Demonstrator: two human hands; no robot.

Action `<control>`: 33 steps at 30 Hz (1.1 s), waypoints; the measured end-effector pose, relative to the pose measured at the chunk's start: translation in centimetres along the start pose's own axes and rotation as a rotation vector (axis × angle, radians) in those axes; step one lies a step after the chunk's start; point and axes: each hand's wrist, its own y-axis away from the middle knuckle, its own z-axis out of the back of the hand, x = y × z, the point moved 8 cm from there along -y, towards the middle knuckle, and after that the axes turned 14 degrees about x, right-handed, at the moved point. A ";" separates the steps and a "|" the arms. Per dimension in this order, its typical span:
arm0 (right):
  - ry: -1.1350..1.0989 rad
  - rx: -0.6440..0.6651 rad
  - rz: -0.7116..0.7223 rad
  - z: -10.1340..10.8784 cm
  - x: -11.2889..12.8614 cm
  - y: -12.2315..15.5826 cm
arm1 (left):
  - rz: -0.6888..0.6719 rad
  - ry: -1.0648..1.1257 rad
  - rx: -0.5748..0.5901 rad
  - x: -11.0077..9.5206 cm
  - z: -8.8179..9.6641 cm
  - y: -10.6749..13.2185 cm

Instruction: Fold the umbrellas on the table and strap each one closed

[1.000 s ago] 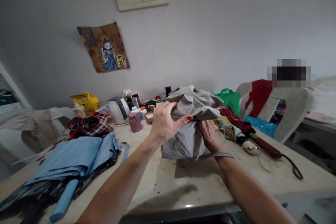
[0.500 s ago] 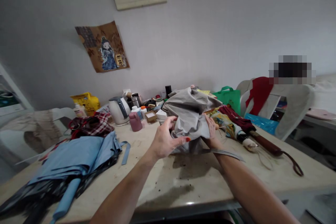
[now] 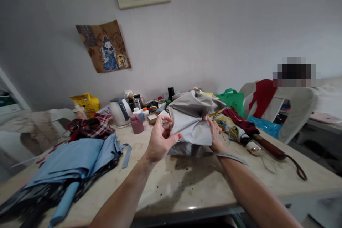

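Observation:
A crumpled grey umbrella canopy (image 3: 192, 121) stands bunched in the middle of the beige table (image 3: 187, 185). My left hand (image 3: 159, 139) pinches a fold of its fabric on the left side between thumb and fingers. My right hand (image 3: 215, 132) grips the bundle from the right and behind, its fingers partly hidden by the cloth. A grey strap (image 3: 229, 155) from the umbrella lies across my right forearm.
A folded light-blue umbrella (image 3: 72, 164) lies at the left. A dark red umbrella with a brown handle (image 3: 267, 146) lies at the right. A white kettle (image 3: 120, 112), pink cup (image 3: 136, 124), bottles and a green bag (image 3: 234, 99) crowd the back. A person sits at far right.
My left hand has slid from the top of the grey bundle down its left side and now pinches a fold. The canopy has been pressed lower and tighter.

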 end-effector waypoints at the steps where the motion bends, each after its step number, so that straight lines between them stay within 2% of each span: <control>1: -0.001 0.003 -0.003 -0.1 -0.1 0.0 | -0.020 0.010 0.008 -0.2 0.0 0.1; 5: -0.003 -0.001 -0.005 -0.3 -0.2 0.2 | -0.004 0.052 0.074 0.2 -0.1 0.6; 7: 0.014 -0.011 0.009 -0.2 -0.1 0.3 | 0.010 0.057 0.043 0.6 0.5 0.6; 10: 0.047 -0.010 0.007 -0.1 0.3 0.4 | 0.047 0.041 -0.201 1.2 2.8 0.7; 12: 0.059 -0.002 -0.005 0.0 0.6 0.4 | 0.135 0.001 -0.377 1.9 4.4 1.0; 13: 0.065 0.000 -0.007 0.0 0.7 0.4 | 0.183 -0.032 -0.418 2.1 5.0 1.0; 14: 0.071 0.001 -0.004 0.0 0.8 0.4 | 0.229 -0.070 -0.407 2.4 5.2 0.8; 17: 0.073 -0.003 0.011 0.0 1.0 0.4 | 0.290 -0.181 -0.222 2.6 4.8 -0.1; 19: 0.077 -0.003 0.010 0.1 1.0 0.5 | 0.228 -0.265 -0.204 1.8 5.1 -0.3; 22: 0.084 0.015 0.008 0.0 1.2 0.5 | 0.103 -0.349 -0.283 0.2 5.6 -0.1; 26: 0.048 0.036 -0.041 -0.2 0.8 0.4 | 0.091 -0.251 -0.147 -1.1 3.5 0.1; 28: 0.034 0.028 -0.070 -0.3 0.2 0.3 | 0.041 -0.184 -0.103 -2.0 2.8 0.3; 31: 0.010 0.007 -0.114 -0.5 -0.8 0.1 | -0.053 -0.179 -0.201 -2.9 3.8 0.7; 33: -0.006 0.001 -0.131 -0.7 -1.2 0.0 | -0.054 -0.262 -0.254 -2.7 4.8 0.7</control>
